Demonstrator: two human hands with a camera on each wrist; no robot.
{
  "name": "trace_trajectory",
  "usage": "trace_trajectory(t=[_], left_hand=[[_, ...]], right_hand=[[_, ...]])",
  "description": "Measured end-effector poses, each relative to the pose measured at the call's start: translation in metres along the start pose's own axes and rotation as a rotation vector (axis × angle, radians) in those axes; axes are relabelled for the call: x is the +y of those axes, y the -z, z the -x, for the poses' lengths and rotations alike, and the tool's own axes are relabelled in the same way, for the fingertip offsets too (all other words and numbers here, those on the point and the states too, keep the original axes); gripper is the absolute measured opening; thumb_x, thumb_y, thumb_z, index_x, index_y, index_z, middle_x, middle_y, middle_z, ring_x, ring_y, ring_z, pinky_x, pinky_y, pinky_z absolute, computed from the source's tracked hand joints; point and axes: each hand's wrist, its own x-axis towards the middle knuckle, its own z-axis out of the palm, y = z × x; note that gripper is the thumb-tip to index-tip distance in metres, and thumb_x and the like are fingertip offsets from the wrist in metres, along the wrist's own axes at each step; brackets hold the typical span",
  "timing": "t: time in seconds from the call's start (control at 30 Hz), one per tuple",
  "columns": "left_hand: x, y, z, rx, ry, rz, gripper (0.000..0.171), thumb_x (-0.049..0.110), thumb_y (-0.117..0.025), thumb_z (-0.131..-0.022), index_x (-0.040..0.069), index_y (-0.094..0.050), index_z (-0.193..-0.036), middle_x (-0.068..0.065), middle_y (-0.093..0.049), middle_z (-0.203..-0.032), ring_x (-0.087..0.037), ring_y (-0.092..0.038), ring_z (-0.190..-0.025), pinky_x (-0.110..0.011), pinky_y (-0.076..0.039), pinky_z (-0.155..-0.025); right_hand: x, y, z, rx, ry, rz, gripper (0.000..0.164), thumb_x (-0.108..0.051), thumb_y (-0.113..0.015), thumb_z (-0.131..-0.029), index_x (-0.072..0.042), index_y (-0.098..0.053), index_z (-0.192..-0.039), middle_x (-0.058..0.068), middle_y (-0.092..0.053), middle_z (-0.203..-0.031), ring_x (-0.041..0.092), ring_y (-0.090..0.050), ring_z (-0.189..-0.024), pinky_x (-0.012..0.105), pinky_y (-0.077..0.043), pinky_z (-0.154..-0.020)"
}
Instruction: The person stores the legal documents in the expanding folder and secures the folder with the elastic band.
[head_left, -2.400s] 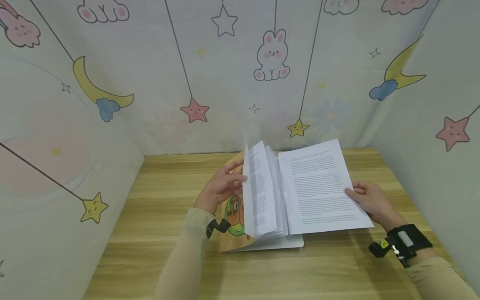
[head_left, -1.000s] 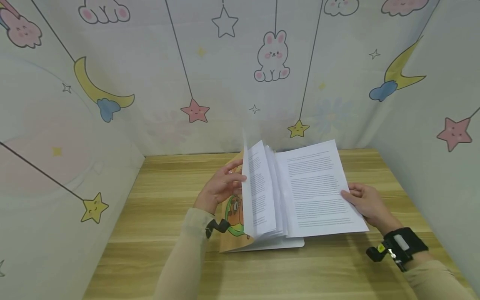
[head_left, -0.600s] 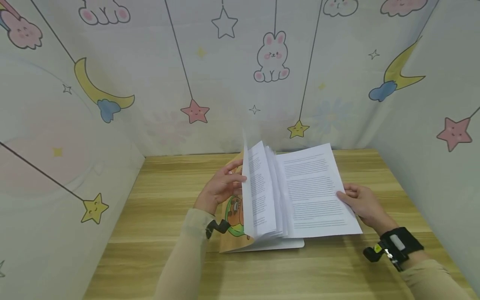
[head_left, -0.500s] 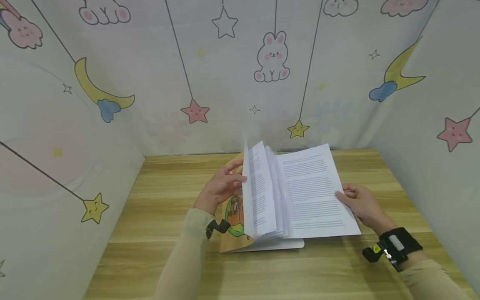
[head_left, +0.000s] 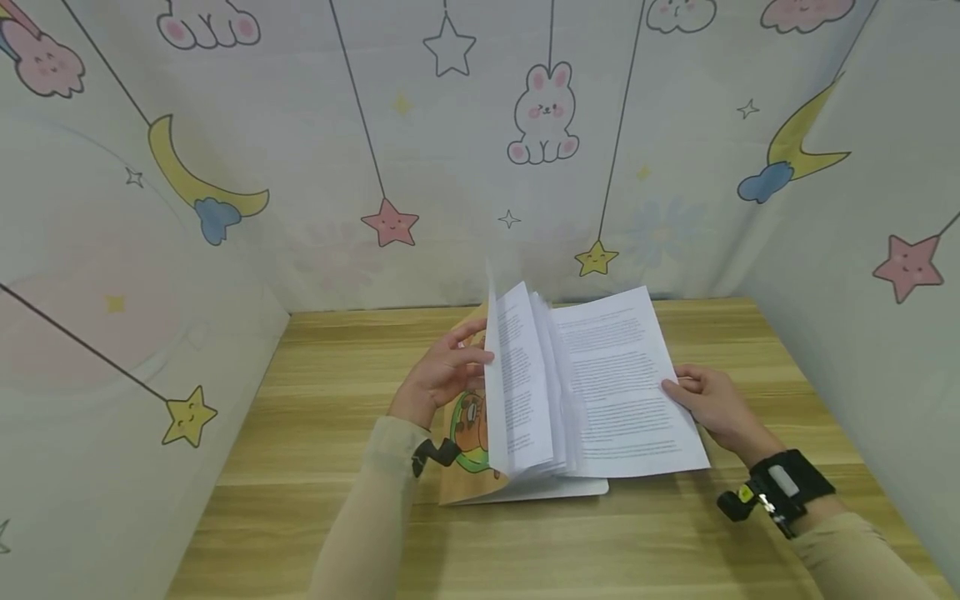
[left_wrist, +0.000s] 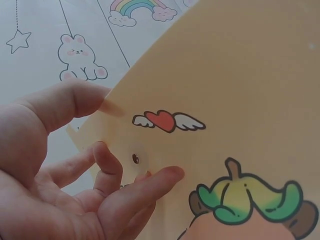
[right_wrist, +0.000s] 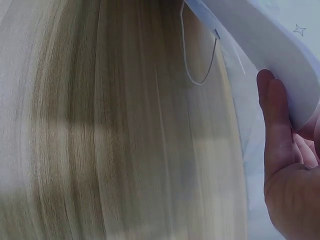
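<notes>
A folder with an orange cartoon cover (head_left: 468,442) stands partly opened on the table, with printed pages (head_left: 525,383) inside it. My left hand (head_left: 438,379) holds the raised cover at its edge; in the left wrist view the fingers lie against the cover's outside (left_wrist: 240,75), by a winged heart. Between thumb and fingers, my right hand (head_left: 716,408) pinches the right edge of a printed paper sheet (head_left: 630,392). The sheet's left part lies in the folder, where the inner pages hide its left edge. The right wrist view shows the sheet (right_wrist: 285,45) bending above the hand.
The wood-grain table (head_left: 322,467) extends on both sides of the folder and in front of it. White cartoon-printed walls (head_left: 465,167) enclose it at the back, left and right. The folder's pale lower cover (head_left: 558,489) lies flat on the table.
My right hand has moved left with the sheet, and more of the sheet is now behind the inner pages. The left hand and the raised cover have stayed in place.
</notes>
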Motion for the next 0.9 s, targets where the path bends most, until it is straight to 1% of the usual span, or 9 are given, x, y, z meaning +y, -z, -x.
trace_trajectory(t=[0.2,0.4,0.63,0.9], left_hand=[[0.0002,-0.0004,-0.0006,0.000,-0.002,-0.005,0.072,-0.009,-0.063,-0.094,0.012,-0.042,-0.160,-0.029,-0.051,-0.148,-0.032,-0.071,-0.098,-0.043,-0.062,-0.078],[0.0012,-0.0015,0.0006,0.002,0.002,-0.002,0.073,-0.008,-0.065,-0.094,0.012,-0.042,-0.160,-0.030,-0.050,-0.150,-0.032,-0.070,-0.099,-0.042,-0.062,-0.077],[0.0009,-0.0016,0.0013,-0.002,0.004,0.002,0.073,-0.009,-0.064,-0.094,0.012,-0.042,-0.160,-0.030,-0.050,-0.149,-0.032,-0.070,-0.097,-0.042,-0.062,-0.077],[0.0012,-0.0014,0.0014,0.013,0.005,0.003,0.073,-0.008,-0.065,-0.094,0.013,-0.044,-0.160,-0.030,-0.049,-0.151,-0.032,-0.071,-0.098,-0.042,-0.062,-0.077]], right_hand=[[-0.0027,-0.0001,-0.0004,-0.014,0.020,-0.054,0.050,-0.017,-0.059,-0.109,0.013,-0.046,-0.146,0.024,-0.074,-0.120,0.017,-0.076,-0.088,0.032,-0.061,-0.071],[-0.0041,-0.0011,-0.0001,-0.012,0.012,-0.075,0.052,-0.017,-0.059,-0.109,0.011,-0.044,-0.149,0.025,-0.073,-0.122,0.018,-0.077,-0.087,0.032,-0.062,-0.071],[-0.0026,-0.0024,0.0003,-0.041,0.017,-0.105,0.051,-0.016,-0.059,-0.108,0.013,-0.044,-0.148,0.025,-0.073,-0.122,0.019,-0.078,-0.088,0.033,-0.062,-0.072],[-0.0024,-0.0005,0.0014,-0.061,0.005,-0.177,0.053,-0.018,-0.059,-0.109,0.012,-0.042,-0.149,0.014,-0.077,-0.116,0.019,-0.078,-0.089,0.035,-0.063,-0.073]])
